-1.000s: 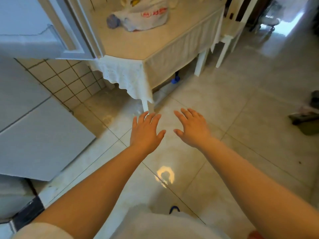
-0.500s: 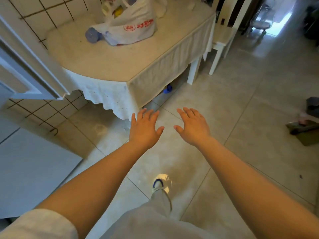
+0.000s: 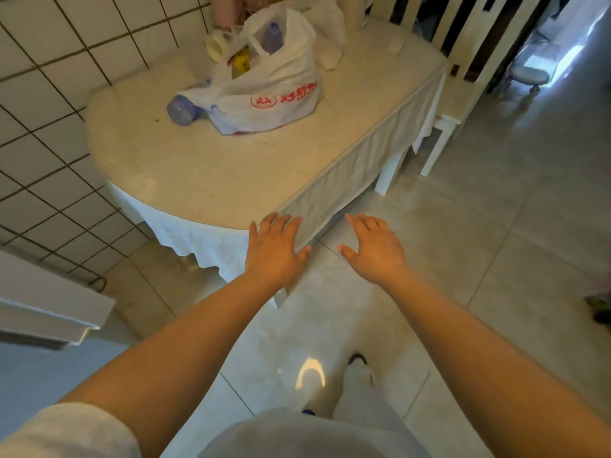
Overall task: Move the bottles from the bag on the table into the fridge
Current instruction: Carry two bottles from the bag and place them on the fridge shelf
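Nothing moved yet — left hand (image 3: pixel 274 251) and right hand (image 3: pixel 373 251) spread, empty; bag (image 3: pixel 274 90) of bottles at 12 o'clock on table (image 3: pixel 205 173).

A white slatted chair (image 3: pixel 463 54) is set against the table's far right edge. A tiled wall (image 3: pixel 49 104) is seen along its left edge. A small pale block (image 3: pixel 395 46), possibly soap, is placed near the far right corner.

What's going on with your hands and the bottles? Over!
Left hand open, empty. Right hand open, empty. Bottles in white bag on table, purple bottle poking out. Nothing blocking.
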